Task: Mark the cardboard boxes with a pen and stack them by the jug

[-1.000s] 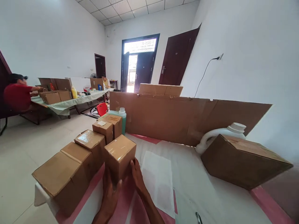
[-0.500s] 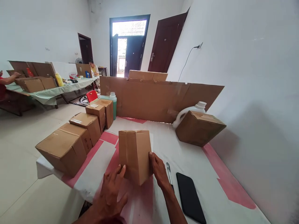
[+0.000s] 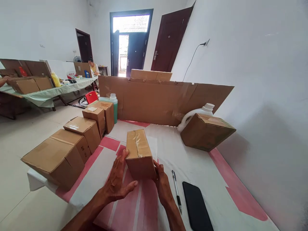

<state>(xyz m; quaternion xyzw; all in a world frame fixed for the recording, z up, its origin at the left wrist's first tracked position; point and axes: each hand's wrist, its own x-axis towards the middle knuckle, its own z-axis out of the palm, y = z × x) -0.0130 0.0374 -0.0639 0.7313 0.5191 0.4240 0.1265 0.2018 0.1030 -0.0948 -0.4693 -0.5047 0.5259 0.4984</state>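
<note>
A small cardboard box [image 3: 141,166] is in front of me, its taped face [image 3: 139,142] turned up and leaning away from me. My right hand [image 3: 164,183] grips the box at its right side, fingers partly hidden against the cardboard. My left hand [image 3: 117,179] is open at the left side, fingers stretched along the box edge and touching it, thumb spread away toward me. Whether the box's bottom rests on the table cannot be made out. Right of my right hand lie a pen [image 3: 176,192] and a black phone [image 3: 196,205].
Several cardboard boxes [image 3: 64,160] line the table's left edge, with a green bottle [image 3: 115,109] behind them. A cardboard panel [image 3: 149,101] stands across the back. At the right, a box [image 3: 207,133] leans by a white jug [image 3: 187,118]. A person [image 3: 94,67] sits at the far table.
The box has been turned so its taped face now shows on top. My left hand has moved up along its left side, thumb spread. The view has shifted slightly.
</note>
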